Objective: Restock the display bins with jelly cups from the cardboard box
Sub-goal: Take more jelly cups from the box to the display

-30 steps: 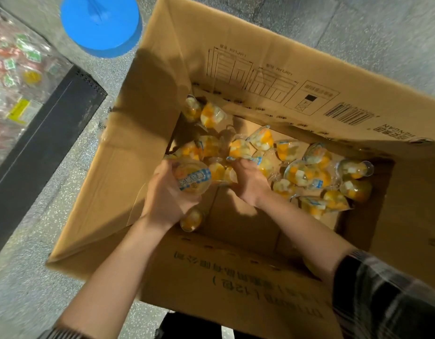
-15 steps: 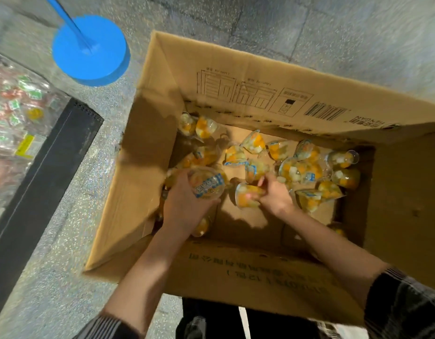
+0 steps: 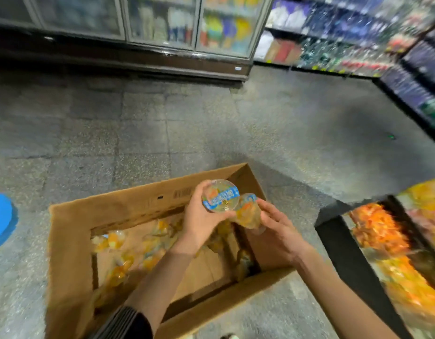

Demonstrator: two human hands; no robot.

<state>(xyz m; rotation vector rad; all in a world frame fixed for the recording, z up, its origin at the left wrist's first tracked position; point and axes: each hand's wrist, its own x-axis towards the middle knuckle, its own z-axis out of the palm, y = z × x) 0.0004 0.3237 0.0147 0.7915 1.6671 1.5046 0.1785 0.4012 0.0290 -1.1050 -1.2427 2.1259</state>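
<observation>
Your left hand (image 3: 199, 223) grips one jelly cup (image 3: 220, 196) at centre frame, fingers curled round its side so the foil lid with the blue band faces the camera. Your right hand (image 3: 276, 231) cradles a second cup (image 3: 248, 212) just to the right of it, fingers loosely curved under and beside it, thumb along the top; the two cups touch. Both are lifted above the right half of the box (image 3: 72, 241), which sits low and left of centre with more cups (image 3: 118, 243) scattered over its bottom. The bin (image 3: 338, 243) stands at the lower right edge, dark-walled, with orange and yellow packs blurred inside; you cannot tell which compartment takes these. The risk is in the carry: the right hand's hold looks loose, and a slick, rounded cup could roll off the palm as you swing right, probably onto the floor (image 3: 162, 133) between box and bin. The cups pressing on each other could also nudge one free if your hands part unevenly. The view is smeared, which suggests your head is turning fast, so you may reach the bin's wall before you have judged its edge, and knock a cup against it. The cups are clear plastic, filled with pale jelly and orange and yellow fruit pieces, sealed with foil; a hard squeeze might strain that seal.
</observation>
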